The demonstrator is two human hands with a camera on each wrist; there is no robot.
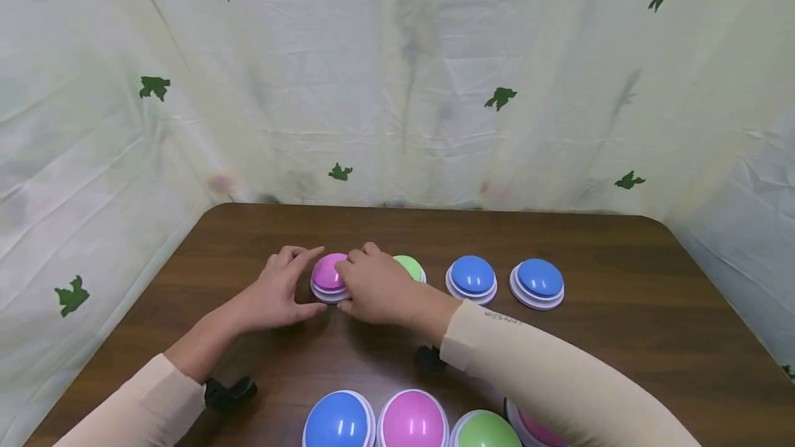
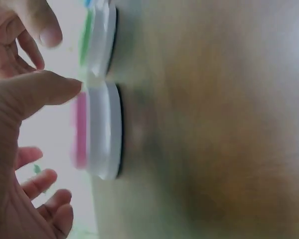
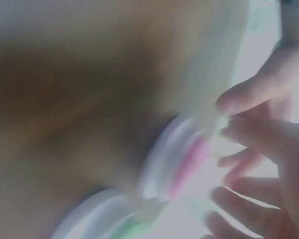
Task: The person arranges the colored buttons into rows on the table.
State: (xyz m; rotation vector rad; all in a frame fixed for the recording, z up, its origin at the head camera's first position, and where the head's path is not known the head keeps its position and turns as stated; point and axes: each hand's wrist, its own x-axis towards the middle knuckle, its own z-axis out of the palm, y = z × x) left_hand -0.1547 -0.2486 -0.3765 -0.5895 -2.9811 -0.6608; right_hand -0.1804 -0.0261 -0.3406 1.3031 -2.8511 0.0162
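Observation:
In the head view a pink dome button (image 1: 326,272) with a white base sits on the brown table, at the left end of the far row. On its left side my left hand (image 1: 284,290) has thumb and fingers spread apart. The left thumb comes close to the dome's rim in the left wrist view; contact cannot be told. My right hand (image 1: 379,288) is at the button's right side, covering part of it and of the green dome button (image 1: 408,266). Its fingers (image 3: 239,201) look loose and spread in the blurred right wrist view, apart from the pink button.
Two blue dome buttons (image 1: 473,275) stand farther right in the far row. Near the front edge are a large blue button (image 1: 339,421), a pink one (image 1: 413,421), a green one (image 1: 487,431) and another pink one, partly behind the right sleeve. A patterned curtain (image 1: 397,88) hangs behind the table (image 1: 621,343).

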